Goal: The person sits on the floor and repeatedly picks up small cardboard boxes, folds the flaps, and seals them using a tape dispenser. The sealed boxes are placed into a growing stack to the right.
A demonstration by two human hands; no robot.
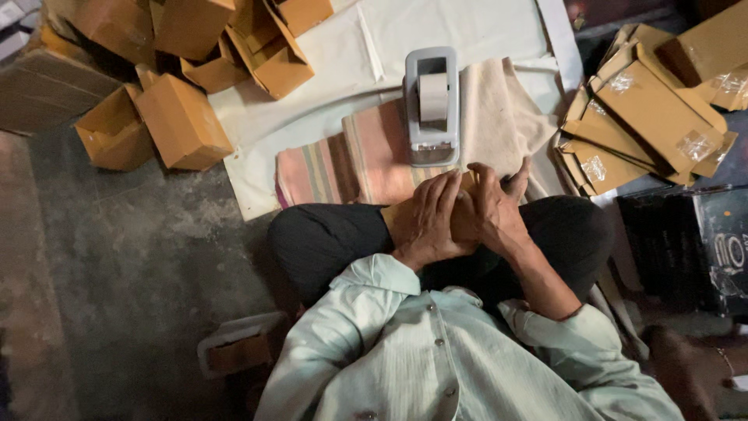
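Both hands press on a small brown cardboard box (397,218) resting on my lap. My left hand (430,218) lies flat over the box's top, fingers together and pointing forward. My right hand (495,210) wraps the box's right side, thumb raised. Most of the box is hidden under the hands. Just ahead stands a grey tape dispenser (431,105) with a roll of tan tape, sitting on a striped folded cloth (343,160).
A heap of assembled brown boxes (183,117) lies at the upper left. Flat, unfolded boxes with small plastic bags (647,125) are stacked at the right. A white sheet (312,101) covers the floor ahead. A dark box (686,242) sits at the right.
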